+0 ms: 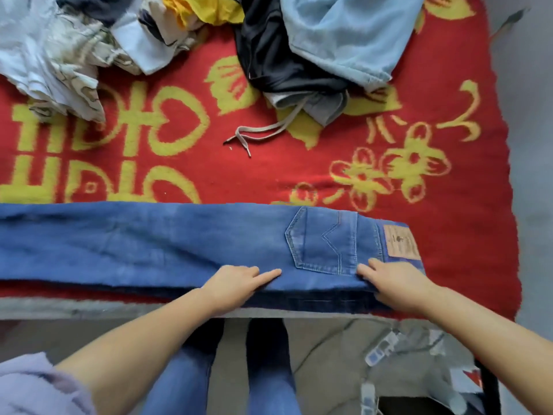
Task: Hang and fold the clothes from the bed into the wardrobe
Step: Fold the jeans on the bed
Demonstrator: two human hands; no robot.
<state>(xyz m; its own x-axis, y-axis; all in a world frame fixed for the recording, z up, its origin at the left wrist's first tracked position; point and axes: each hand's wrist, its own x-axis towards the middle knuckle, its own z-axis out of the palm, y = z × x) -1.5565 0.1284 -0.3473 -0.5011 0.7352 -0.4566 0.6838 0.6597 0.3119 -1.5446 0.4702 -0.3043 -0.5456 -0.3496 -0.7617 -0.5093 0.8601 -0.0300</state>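
A pair of blue jeans [179,244] lies folded lengthwise across the near edge of the bed, back pocket and leather patch facing up at the right end. My left hand [236,287] rests on the jeans' near edge just left of the pocket, fingers straight and pointing right. My right hand [392,283] presses flat on the near edge below the waistband, fingers pointing left. Both thumbs are hidden. A heap of other clothes waits at the far side: a pale printed garment [59,55], a black garment [278,55] and light-blue denim [344,34].
A red blanket [239,175] with yellow patterns covers the bed. A grey garment with a loose drawstring [257,131] lies under the black one. A yellow cloth [203,10] sits at the far edge. My legs stand against the bed frame [89,308]; grey floor runs along the right.
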